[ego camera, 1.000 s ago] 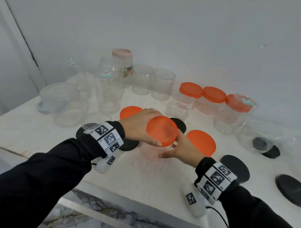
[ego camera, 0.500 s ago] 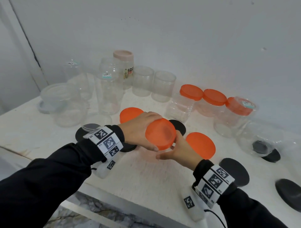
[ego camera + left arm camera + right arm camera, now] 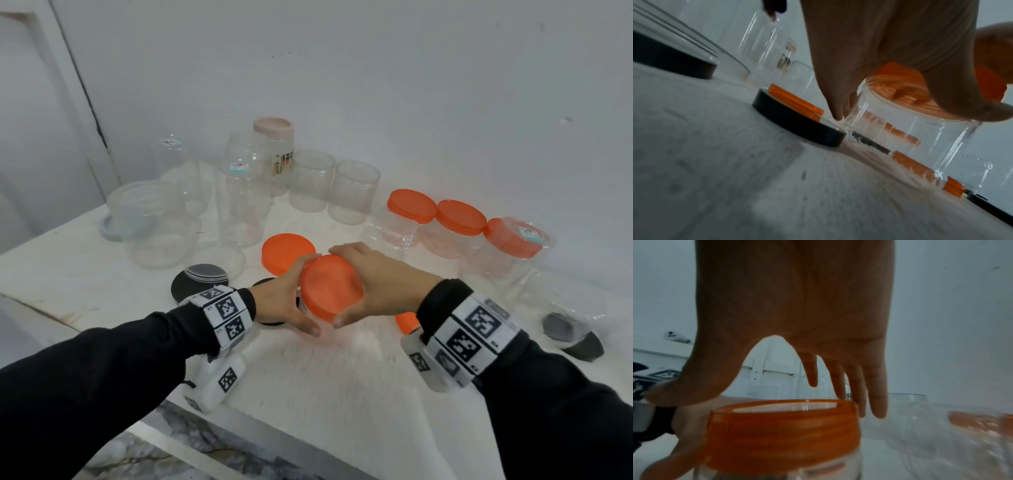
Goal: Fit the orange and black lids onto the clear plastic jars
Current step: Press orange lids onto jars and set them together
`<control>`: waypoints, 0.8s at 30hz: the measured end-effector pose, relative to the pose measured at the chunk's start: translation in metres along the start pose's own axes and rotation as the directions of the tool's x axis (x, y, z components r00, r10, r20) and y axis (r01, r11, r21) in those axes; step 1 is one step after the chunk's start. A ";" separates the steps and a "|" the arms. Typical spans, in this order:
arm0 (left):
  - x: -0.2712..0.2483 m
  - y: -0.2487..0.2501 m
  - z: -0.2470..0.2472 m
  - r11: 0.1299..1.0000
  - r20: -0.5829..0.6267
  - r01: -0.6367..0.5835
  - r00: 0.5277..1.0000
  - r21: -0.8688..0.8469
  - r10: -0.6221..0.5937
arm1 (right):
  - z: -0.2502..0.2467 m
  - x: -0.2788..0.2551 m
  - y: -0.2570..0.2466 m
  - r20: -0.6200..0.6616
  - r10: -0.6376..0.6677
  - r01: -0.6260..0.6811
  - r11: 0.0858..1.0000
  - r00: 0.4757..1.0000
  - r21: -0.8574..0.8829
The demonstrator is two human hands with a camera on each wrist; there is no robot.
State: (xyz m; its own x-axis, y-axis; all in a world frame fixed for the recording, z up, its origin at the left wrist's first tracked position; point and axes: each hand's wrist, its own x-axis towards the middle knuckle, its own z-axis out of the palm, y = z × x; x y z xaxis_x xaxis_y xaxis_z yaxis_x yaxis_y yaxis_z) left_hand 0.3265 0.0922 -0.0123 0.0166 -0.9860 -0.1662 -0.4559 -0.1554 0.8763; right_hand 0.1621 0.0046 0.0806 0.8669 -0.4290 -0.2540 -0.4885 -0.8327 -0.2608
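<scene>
**Orange lid going on, mid-table jar**

Progress, left to right: far left and back, several clear jars (image 3: 352,195) stand uncapped; one pink-lidded jar (image 3: 274,137) sits behind them. Loose black lid (image 3: 200,281) and loose orange lid (image 3: 284,251) lie left of centre on the table (image 3: 325,377). At right, three jars already wear orange lids (image 3: 460,216). Another black lid (image 3: 572,337) lies far right under a clear container. Judged: roughly three capped, one in hand, many jars and lids left.

Left hand (image 3: 286,301) curls round the jar (image 3: 900,138) just under the lid, thumb toward the camera, fingers behind. The jar sits upright on the table, beside a black lid (image 3: 797,128).

The lid (image 3: 330,287) sits on the jar mouth, slightly tilted in the head view; whether it is fully seated is unclear.

Right hand (image 3: 380,284) cups the lid's right edge, thumb at the near rim, fingers (image 3: 875,395) draped over the far rim, grasping it.
</scene>
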 end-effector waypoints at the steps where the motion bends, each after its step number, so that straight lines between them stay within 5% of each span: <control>1: 0.002 0.000 0.000 1.000 -0.002 0.002 1.000 -0.013 -0.002 | 0.000 0.004 -0.004 0.026 0.006 -0.004 0.998 1.000 -0.064; 5: 0.005 -0.001 0.001 0.995 0.002 -0.017 1.000 -0.102 0.018 | 0.000 0.015 -0.013 0.074 0.028 -0.012 0.978 0.997 -0.209; 16: 0.007 -0.001 -0.001 0.989 0.039 -0.009 0.999 -0.147 0.015 | -0.008 0.019 -0.010 0.240 -0.029 0.067 0.986 0.970 -0.154; 24: 0.007 -0.002 -0.001 0.988 0.016 -0.039 0.999 -0.150 0.042 | -0.006 0.017 -0.011 0.111 -0.006 0.029 0.976 0.994 -0.214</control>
State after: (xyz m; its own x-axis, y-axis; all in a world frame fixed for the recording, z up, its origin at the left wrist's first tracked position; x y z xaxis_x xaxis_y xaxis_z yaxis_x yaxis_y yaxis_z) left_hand 0.3284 0.0856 -0.0149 -0.0168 -0.9904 -0.1369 -0.3171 -0.1246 0.9402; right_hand 0.1829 0.0040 0.0845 0.8533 -0.3829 -0.3539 -0.4302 -0.9005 -0.0632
